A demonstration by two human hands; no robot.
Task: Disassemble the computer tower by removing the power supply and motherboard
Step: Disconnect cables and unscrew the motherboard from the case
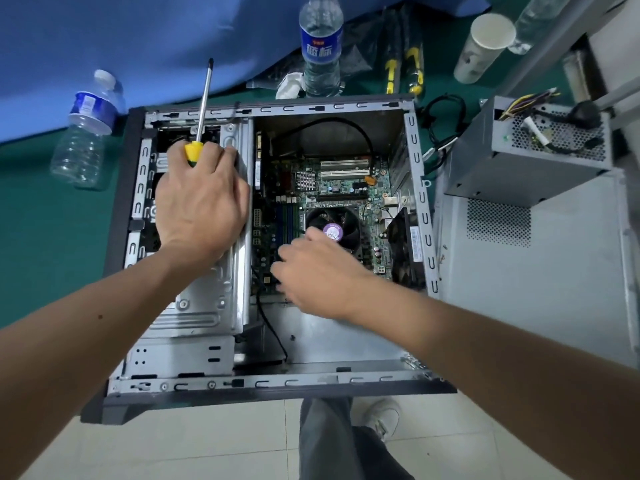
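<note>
The computer tower (420,209) lies on its side with its panel off. Inside it sits the green motherboard (346,188) with a black CPU fan (334,225). My left hand (201,199) rests on the silver drive cage (239,244) and grips a yellow-handled screwdriver (202,109), shaft pointing up and away. My right hand (318,275) reaches onto the board's near-left part beside the fan; its fingertips are hidden, so what they touch cannot be told. The grey power supply (533,164) stands outside the case on the right, on the removed side panel (526,278).
Two plastic water bottles, one lying at left (85,133) and one upright behind the case (320,46). A paper cup (483,46) and yellow-black tools (403,64) lie at the back. A black cable (273,327) runs across the case floor. My leg and shoe show below.
</note>
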